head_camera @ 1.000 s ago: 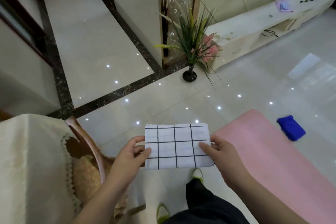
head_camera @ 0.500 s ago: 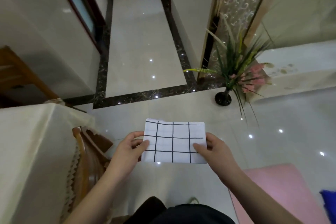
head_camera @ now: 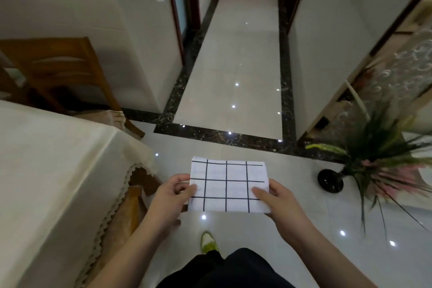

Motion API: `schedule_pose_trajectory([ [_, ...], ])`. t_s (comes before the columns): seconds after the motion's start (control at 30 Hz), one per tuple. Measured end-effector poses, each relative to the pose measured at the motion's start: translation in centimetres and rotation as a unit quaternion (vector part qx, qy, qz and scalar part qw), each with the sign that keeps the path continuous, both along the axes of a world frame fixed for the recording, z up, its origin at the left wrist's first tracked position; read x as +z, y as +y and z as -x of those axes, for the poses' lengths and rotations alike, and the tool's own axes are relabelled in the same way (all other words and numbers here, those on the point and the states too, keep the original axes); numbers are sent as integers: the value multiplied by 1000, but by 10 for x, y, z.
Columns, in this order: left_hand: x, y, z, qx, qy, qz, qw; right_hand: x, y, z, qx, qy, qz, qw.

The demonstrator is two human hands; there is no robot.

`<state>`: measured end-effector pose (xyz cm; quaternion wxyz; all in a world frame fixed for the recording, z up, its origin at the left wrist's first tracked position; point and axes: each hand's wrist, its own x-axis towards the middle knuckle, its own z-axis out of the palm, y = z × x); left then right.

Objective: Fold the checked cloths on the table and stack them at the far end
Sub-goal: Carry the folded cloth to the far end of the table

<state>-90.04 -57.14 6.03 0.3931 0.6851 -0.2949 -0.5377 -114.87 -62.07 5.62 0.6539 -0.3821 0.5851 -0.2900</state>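
Table (head_camera: 53,159) sits to my left under its cream cover, with a wooden chair (head_camera: 58,65) at its far side. My left hand (head_camera: 171,199) pinches the left edge of the folded checked cloth (head_camera: 228,187), thumb on top; my right hand (head_camera: 278,203) pinches the right edge likewise. The cloth hangs in the air over the floor, just beside the table corner. I reckon a loose pinch could let the layers slide apart or drop. A potted plant (head_camera: 378,154) stands at right.
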Motion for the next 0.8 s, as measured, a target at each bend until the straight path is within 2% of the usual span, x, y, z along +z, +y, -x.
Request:
schedule_pose_trajectory([
  [0.23, 5, -63, -57, 29, -17, 23, 999, 7, -83, -62, 26, -3, 5, 1000],
  [0.5, -7, -119, -91, 127, 4, 19, 992, -3, -171, -114, 70, 10, 6, 997],
  [0.67, -23, -160, -113, 201, 9, 2, 980, -20, -240, -150, 152, 30, 23, 988],
  [0.8, -20, -191, -123, 287, 41, -8, 957, -14, -305, -185, 248, 34, 52, 967],
])
